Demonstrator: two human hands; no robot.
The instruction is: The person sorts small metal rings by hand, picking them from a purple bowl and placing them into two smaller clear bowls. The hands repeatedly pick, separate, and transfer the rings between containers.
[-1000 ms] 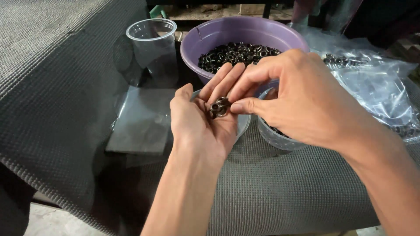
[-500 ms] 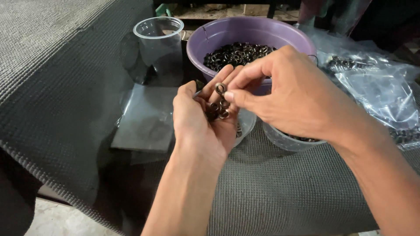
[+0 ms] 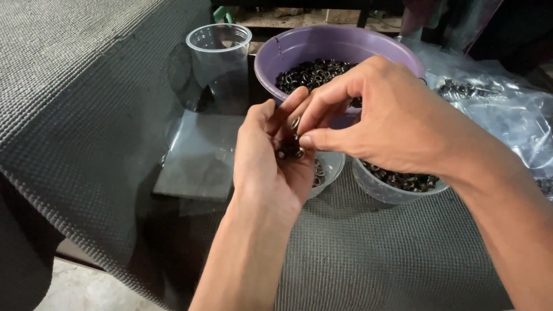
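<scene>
My left hand (image 3: 268,162) is cupped palm up and holds a few small dark metal rings (image 3: 292,151). My right hand (image 3: 385,122) reaches over from the right, and its thumb and fingers pinch one metal ring (image 3: 295,123) just above the left palm. Both hands hover over two clear plastic cups: one small cup (image 3: 326,170) under the left fingers with a few rings in it, and a cup (image 3: 397,187) under the right hand partly filled with dark rings. Behind them stands a purple bowl (image 3: 299,46) holding many of the same rings.
An empty clear plastic cup (image 3: 218,66) stands upright at the back left, beside the bowl. Clear plastic bags (image 3: 507,112) with more metal parts lie at the right. A grey ribbed mat (image 3: 75,103) covers the surface and drops off at the lower left.
My hands have stayed together above the cups. The right fingers have shifted from gripping a ring in the left palm to pinching one a little higher, near the left fingertips.
</scene>
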